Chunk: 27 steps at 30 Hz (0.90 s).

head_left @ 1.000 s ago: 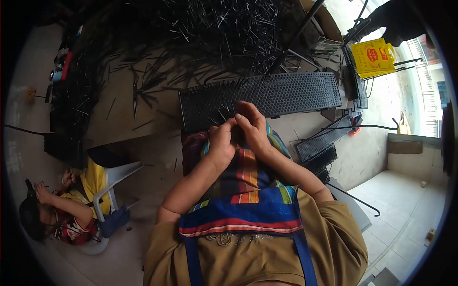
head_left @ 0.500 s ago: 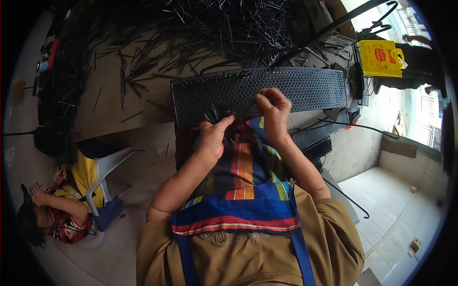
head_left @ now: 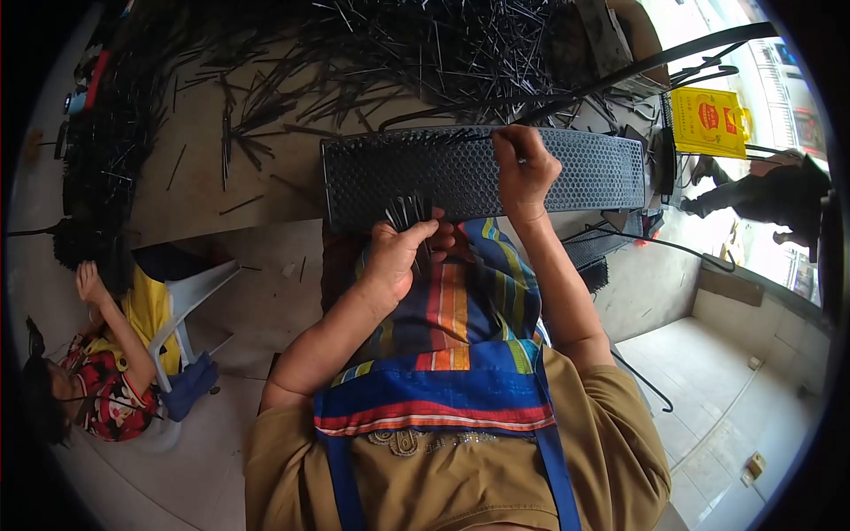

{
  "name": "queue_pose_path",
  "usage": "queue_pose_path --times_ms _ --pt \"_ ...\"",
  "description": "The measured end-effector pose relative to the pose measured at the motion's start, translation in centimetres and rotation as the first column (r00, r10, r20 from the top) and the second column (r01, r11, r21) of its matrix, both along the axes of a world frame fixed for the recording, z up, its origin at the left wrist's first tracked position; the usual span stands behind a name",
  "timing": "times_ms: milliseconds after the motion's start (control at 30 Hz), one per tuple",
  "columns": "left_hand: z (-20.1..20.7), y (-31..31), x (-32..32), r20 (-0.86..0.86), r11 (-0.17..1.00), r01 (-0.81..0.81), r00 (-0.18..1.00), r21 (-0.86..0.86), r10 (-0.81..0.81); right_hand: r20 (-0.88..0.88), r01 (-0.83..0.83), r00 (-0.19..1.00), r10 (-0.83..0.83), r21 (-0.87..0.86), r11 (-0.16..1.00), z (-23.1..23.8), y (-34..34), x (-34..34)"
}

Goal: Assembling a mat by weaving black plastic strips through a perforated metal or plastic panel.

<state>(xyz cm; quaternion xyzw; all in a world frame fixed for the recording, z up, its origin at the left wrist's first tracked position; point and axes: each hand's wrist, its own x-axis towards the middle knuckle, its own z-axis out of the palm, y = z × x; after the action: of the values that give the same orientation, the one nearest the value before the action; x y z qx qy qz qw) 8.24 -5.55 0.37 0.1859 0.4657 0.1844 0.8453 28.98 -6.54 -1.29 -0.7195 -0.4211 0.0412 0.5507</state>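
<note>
A long black panel (head_left: 575, 173) full of small round holes lies across the near edge of the table, over my lap. My left hand (head_left: 394, 261) is closed around a bundle of thin black strips (head_left: 405, 209), their ends fanning out above the thumb in front of the panel's near edge. Over the panel's far edge, right of its middle, my right hand (head_left: 529, 173) is pinched. What its fingertips hold, if anything, is too small to make out. Black strips (head_left: 425, 139) line the panel's far left edge.
A big heap of loose black strips (head_left: 443, 53) covers the back of the table (head_left: 195, 190), with more scattered leftward. Black bent rods (head_left: 655, 66) reach over the panel at right. A yellow bag (head_left: 708, 119) hangs at far right. Another person (head_left: 111, 380) sits at left.
My right hand has moved away from my left, up and right to the panel's far edge. The strips in my left hand now show more plainly. The other person's arm has shifted.
</note>
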Motion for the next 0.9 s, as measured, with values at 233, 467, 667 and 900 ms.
queue_pose_path --times_ms 233,467,667,900 --pt "-0.7 -0.1 -0.8 -0.015 0.991 0.078 0.997 0.106 -0.076 0.264 -0.013 0.963 0.059 -0.17 0.985 0.9 0.4 -0.4" --pt "-0.5 -0.1 -0.8 -0.028 0.997 0.012 1.0 0.075 -0.01 0.371 0.008 0.917 0.146 -0.385 0.923 2.1 0.6 -0.1" --pt "-0.8 -0.2 -1.3 -0.005 0.999 -0.031 1.0 0.04 0.031 0.237 0.039 0.971 0.037 -0.306 0.951 2.0 -0.7 -1.7" --pt "-0.6 0.1 -2.1 0.039 0.997 -0.072 0.997 0.011 0.072 0.409 0.031 0.906 0.105 -0.313 0.949 1.2 0.7 -1.0"
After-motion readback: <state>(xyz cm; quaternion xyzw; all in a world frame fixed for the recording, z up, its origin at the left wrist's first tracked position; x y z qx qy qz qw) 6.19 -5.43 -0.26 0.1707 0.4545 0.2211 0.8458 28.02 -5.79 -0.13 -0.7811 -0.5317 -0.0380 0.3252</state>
